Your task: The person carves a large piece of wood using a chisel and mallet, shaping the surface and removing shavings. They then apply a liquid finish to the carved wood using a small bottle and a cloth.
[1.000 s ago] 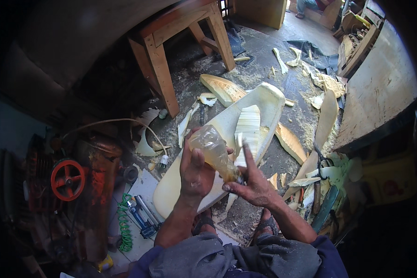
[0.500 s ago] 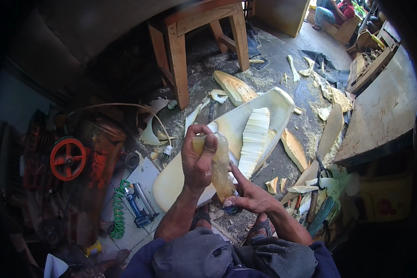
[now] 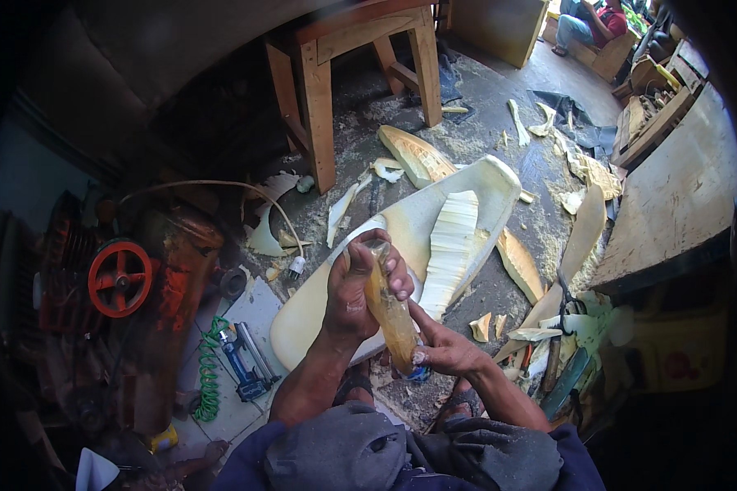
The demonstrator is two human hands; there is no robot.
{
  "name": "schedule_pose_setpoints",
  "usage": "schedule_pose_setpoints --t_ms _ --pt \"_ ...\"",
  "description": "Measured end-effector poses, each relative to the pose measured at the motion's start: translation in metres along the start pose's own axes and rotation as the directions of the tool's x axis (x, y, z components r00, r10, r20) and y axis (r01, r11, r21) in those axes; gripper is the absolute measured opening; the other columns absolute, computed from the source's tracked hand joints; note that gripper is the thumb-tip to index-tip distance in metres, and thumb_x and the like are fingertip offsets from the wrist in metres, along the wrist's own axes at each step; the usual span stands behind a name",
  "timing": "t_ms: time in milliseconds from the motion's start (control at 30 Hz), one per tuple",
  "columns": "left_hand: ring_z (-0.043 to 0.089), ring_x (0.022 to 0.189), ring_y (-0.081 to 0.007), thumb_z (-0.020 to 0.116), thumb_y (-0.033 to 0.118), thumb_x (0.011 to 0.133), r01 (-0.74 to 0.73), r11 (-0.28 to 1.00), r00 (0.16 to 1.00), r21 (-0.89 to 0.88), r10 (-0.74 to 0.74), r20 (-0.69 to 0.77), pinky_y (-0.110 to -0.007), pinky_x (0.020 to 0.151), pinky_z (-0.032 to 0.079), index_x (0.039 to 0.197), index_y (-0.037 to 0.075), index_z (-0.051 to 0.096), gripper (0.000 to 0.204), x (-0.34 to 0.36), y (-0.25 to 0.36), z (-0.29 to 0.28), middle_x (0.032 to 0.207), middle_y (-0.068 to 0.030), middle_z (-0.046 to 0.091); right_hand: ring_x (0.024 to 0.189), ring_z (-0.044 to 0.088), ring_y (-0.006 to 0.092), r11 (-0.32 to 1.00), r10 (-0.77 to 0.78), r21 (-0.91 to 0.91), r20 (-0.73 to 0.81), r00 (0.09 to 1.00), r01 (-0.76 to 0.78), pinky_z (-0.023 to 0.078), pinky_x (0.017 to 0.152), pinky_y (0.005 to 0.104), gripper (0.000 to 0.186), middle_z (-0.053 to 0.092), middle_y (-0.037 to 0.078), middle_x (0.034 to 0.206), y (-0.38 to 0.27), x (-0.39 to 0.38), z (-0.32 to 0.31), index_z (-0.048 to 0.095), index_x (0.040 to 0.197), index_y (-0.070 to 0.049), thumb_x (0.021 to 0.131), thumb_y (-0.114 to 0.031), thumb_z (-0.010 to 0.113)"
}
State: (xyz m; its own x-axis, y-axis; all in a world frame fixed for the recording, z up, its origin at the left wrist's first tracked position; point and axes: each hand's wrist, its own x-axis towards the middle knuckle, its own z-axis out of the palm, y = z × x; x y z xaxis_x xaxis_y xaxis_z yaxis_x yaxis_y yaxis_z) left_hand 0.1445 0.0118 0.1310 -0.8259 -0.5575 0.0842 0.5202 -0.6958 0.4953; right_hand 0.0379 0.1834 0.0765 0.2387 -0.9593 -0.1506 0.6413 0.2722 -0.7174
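Observation:
My left hand (image 3: 352,299) is closed round the upper part of a crumpled, clear plastic bottle (image 3: 389,319) with amber-yellow contents, its fingers pressing into the plastic. My right hand (image 3: 446,352) grips the bottle's lower end, where a bit of blue shows under my thumb. The bottle slants, its lower end toward me and to the right. Beneath and beyond my hands, a long cream foam piece (image 3: 303,319) with a rounded end lies on the dusty floor, with a white ribbed foam strip (image 3: 446,250) on it.
A wooden stool (image 3: 319,114) stands ahead. At left are a machine with a red handwheel (image 3: 119,278), a blue nail gun (image 3: 246,364) and a green coiled hose (image 3: 213,368). Foam offcuts (image 3: 516,262) litter the floor by a board (image 3: 663,196). A person (image 3: 598,24) sits at top right.
My left fingers have closed further over the bottle's top and squeeze it narrower. My right index finger, stretched out a second ago, is bent in around the bottle's lower end.

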Motion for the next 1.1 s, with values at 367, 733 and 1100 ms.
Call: schedule_pose_setpoints --t_ms 367,733,1100 --pt "0.034 0.047 -0.0058 0.050 0.045 0.109 0.049 0.985 0.944 0.163 0.008 -0.329 -0.023 0.042 0.033 0.092 0.011 0.051 0.038 0.004 0.008 0.011 0.065 0.0040 0.037 0.152 0.029 0.0283 0.998 -0.035 -0.056 -0.021 0.999 0.034 0.025 0.124 0.0407 0.114 0.022 0.025 0.167 0.010 0.006 -0.006 -0.015 0.165 -0.006 0.097 -0.028 0.074" --pt "0.070 0.096 -0.0245 0.069 0.047 0.099 -0.099 0.952 0.991 0.290 0.122 -0.062 -0.038 0.087 0.057 0.144 0.010 0.045 0.062 0.006 -0.007 0.007 0.105 -0.0143 0.068 0.131 0.057 0.0294 0.982 -0.160 -0.146 -0.298 0.941 0.120 0.045 0.110 0.0411 0.118 0.054 0.028 0.145 -0.010 0.010 0.007 -0.020 0.164 -0.011 0.096 -0.018 0.076" --pt "0.066 0.072 -0.0212 0.047 0.057 0.106 0.041 0.944 0.992 0.327 0.001 -0.125 -0.040 0.072 0.059 0.111 0.010 0.048 0.047 -0.004 -0.012 -0.018 0.082 -0.0056 0.058 0.132 0.057 0.0376 0.978 -0.153 -0.199 -0.442 0.884 0.070 0.051 0.105 0.0454 0.111 0.045 0.030 0.152 -0.004 0.010 -0.010 -0.015 0.165 -0.012 0.099 -0.032 0.072"
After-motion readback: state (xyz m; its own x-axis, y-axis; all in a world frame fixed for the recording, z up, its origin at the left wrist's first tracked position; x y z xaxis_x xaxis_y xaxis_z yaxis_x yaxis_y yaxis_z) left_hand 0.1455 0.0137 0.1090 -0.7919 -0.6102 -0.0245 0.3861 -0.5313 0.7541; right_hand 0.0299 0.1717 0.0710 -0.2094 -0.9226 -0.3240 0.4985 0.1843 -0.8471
